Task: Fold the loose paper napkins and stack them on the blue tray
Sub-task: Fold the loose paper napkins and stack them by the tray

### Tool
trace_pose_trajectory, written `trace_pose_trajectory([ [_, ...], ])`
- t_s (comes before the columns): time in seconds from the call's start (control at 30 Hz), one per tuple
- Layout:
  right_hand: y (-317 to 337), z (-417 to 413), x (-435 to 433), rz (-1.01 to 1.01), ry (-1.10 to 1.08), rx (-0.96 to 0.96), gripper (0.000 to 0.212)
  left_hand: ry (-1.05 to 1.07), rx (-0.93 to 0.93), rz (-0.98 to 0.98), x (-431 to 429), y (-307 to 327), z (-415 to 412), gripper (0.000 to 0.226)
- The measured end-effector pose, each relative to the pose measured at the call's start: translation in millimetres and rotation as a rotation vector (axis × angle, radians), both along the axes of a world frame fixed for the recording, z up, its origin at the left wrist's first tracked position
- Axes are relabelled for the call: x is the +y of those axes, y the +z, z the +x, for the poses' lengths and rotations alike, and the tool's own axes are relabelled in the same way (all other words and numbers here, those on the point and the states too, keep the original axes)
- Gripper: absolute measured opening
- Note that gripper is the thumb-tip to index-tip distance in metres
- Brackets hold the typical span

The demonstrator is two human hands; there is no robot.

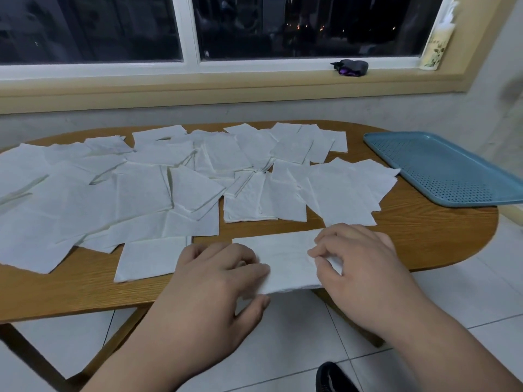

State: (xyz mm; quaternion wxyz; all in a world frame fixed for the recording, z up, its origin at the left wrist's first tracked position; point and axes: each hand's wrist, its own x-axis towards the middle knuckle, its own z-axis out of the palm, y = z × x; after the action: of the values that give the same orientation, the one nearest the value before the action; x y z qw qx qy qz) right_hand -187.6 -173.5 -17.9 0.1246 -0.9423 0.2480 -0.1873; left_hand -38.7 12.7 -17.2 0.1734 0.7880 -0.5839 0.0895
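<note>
A dark shoe shows on the pale floor tiles, below the person's wrists. Just above it both hands work one napkin at the near edge of the wooden table. The left hand pinches the napkin's left end, fingers curled on top and thumb underneath where the paper hangs over the table edge. The right hand has its fingers curled round the right end, with a bit of white paper poking out between them. The napkin lies as a long strip stretched between the two grips. Just left of the left hand a single flat napkin rests on the wood. Beyond both hands the loose napkins lie spread and overlapping across the tabletop. Further off, to the right of the right hand, the blue tray sits at the table's end, well apart from the held napkin. Past it all, a dark bundle lies on the windowsill
</note>
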Motion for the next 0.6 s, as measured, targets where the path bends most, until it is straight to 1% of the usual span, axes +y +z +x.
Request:
trace_pose_trajectory([
  [0.23,8.4,-32.8,-21.9,-0.009,-0.116,0.037,0.014,-0.082,-0.049,0.041,-30.8,-1.0,-31.6,0.040],
  [0.5,10.5,-80.8,-66.8,-0.022,-0.242,0.030,0.014,-0.161,-0.056,0.066,-92.1,3.7,-77.5,0.036],
  [0.6,10.6,-96.3,-86.4,-0.032,-0.275,0.060,0.019,-0.169,-0.036,0.101,-119.1,9.7,-90.2,0.041],
])
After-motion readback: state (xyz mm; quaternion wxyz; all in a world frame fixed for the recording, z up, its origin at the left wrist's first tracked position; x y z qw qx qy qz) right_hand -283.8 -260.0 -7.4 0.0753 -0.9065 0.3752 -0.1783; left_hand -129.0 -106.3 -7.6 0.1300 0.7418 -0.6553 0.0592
